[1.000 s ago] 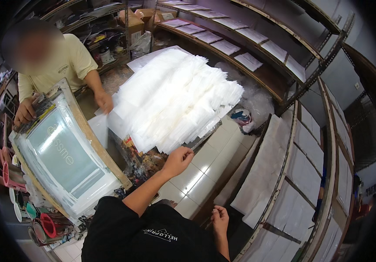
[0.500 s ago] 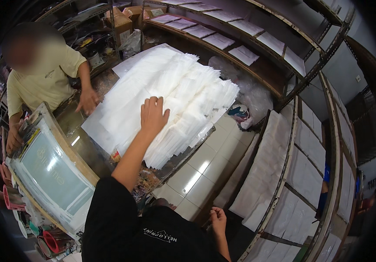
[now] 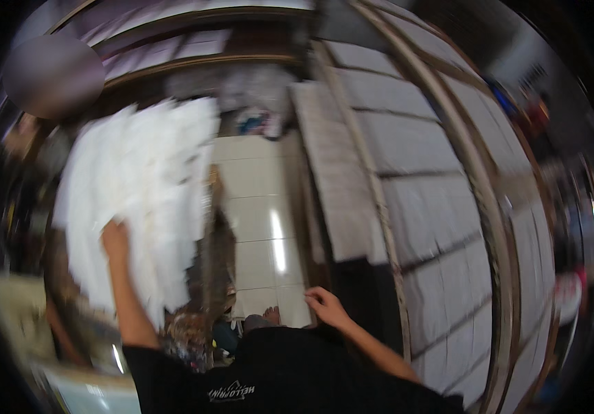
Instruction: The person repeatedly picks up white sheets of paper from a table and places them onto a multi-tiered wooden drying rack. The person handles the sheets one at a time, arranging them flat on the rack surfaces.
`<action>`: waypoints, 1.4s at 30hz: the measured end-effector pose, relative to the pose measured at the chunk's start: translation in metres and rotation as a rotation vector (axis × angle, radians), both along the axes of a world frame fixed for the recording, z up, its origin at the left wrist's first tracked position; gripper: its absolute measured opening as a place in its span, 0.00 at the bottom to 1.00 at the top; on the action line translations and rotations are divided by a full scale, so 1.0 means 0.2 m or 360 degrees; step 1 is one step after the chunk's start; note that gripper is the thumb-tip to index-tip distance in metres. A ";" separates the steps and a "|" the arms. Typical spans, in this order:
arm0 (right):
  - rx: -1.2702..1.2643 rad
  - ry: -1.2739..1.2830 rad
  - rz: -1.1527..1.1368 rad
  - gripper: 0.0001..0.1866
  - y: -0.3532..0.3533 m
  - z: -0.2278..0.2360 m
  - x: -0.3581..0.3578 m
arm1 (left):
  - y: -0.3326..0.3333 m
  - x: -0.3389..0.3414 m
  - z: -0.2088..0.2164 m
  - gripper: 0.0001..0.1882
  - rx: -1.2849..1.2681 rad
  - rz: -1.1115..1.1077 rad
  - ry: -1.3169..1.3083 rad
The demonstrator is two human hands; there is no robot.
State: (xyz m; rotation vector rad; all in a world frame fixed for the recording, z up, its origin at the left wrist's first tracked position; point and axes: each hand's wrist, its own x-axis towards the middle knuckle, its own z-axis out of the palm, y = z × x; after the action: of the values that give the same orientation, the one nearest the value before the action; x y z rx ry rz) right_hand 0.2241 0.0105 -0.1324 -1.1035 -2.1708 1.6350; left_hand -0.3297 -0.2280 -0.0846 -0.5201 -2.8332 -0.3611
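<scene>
A wide, uneven pile of thin white sheets (image 3: 152, 159) lies on a table at the left. My left hand (image 3: 115, 239) is over the near left part of the pile, seemingly touching it; motion blur smears its fingers, and whether it grips a sheet does not show. My right hand (image 3: 327, 308) hangs above the floor gap between the table and the rack, nearest to the rack's dark near end. Its fingers are loosely curled in, with nothing visible in them.
A tall rack (image 3: 376, 186) holding rows of white sheets runs along the right. More shelves (image 3: 200, 63) with sheets stand at the back. A tiled floor strip (image 3: 255, 214) separates table and rack; clear plastic (image 3: 259, 90) lies at its far end. A blurred person's light shirt (image 3: 21, 310) appears at lower left.
The view has swung to the right, so the pile and table now sit further left. My left hand remains at the pile; my right hand is still curled, now beside the rack.
</scene>
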 end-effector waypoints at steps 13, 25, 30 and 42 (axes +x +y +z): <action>-0.0108 0.0480 -0.0017 0.17 0.02 0.56 -0.05 | 0.51 1.02 0.56 0.09 0.0548 -0.1054 -0.0258; 0.0227 0.0228 -0.0333 0.20 -0.15 0.72 0.60 | 0.69 2.63 0.48 0.08 0.0256 -0.2409 -0.0725; 0.0465 0.0142 -0.0551 0.12 -0.33 0.74 1.06 | 0.57 3.02 0.56 0.11 0.0335 -0.2871 -0.0878; -0.0150 -0.0940 -0.2095 0.16 -1.34 0.95 2.66 | 0.44 3.24 -0.03 0.07 0.0524 -0.2545 -0.1309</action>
State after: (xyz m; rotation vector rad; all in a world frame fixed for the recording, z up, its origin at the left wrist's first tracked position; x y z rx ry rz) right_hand 0.7556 -0.2582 0.0572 -2.4593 -0.9265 0.7946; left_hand 0.3192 -0.1393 -0.0905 -2.9125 -1.9978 -1.4566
